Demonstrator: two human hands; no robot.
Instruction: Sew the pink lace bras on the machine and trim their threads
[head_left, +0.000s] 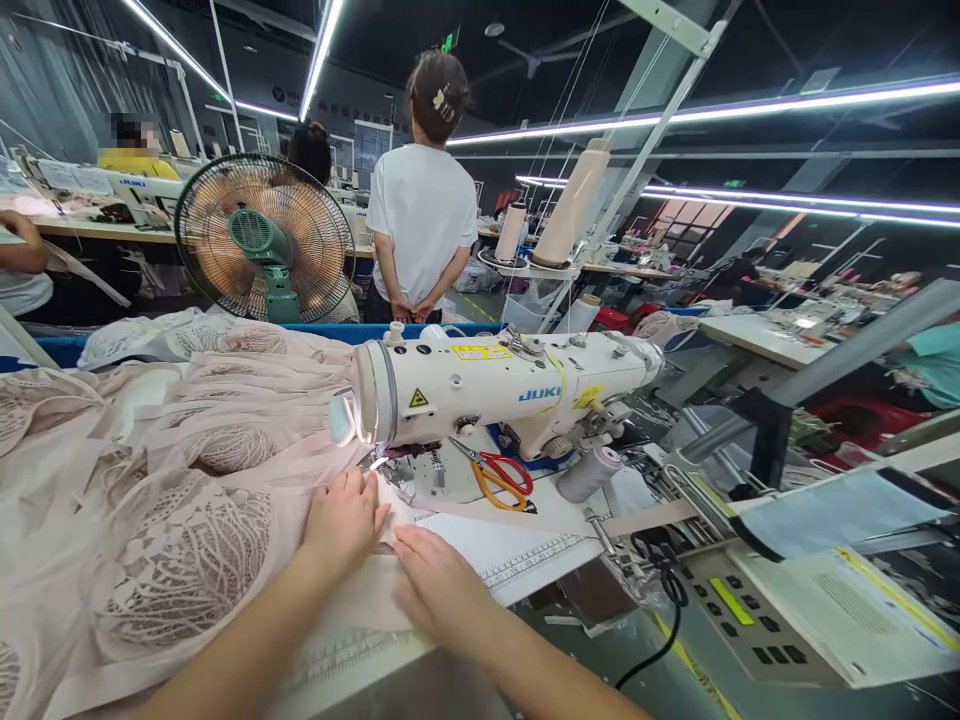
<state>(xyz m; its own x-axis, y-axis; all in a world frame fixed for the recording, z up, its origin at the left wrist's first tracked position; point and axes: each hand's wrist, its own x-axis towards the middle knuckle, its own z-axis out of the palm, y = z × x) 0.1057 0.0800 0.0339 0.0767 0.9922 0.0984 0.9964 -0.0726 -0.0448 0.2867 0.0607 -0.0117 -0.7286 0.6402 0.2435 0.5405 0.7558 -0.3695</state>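
My left hand [343, 522] lies on pale pink fabric [390, 505] just in front of the needle area of a white JUKI sewing machine [480, 385]. Its fingers are bent and press on the cloth. Close beside it, my right hand [439, 575] grips the near edge of the same fabric, its fingertips together and the thumb hidden. The needle and presser foot are mostly hidden behind the left fingers and a bright lamp glare. To the left, a heap of pale pink lace garments [199, 550] covers the table and runs up to my left hand.
Scissors [504, 482] with red and orange handles lie on the machine bed near a grey thread spool [591, 472]. A pink strip [649, 518] crosses to a metal guide. A control box [780, 610] hangs at right. Beyond stand a fan [281, 295] and a person [424, 220].
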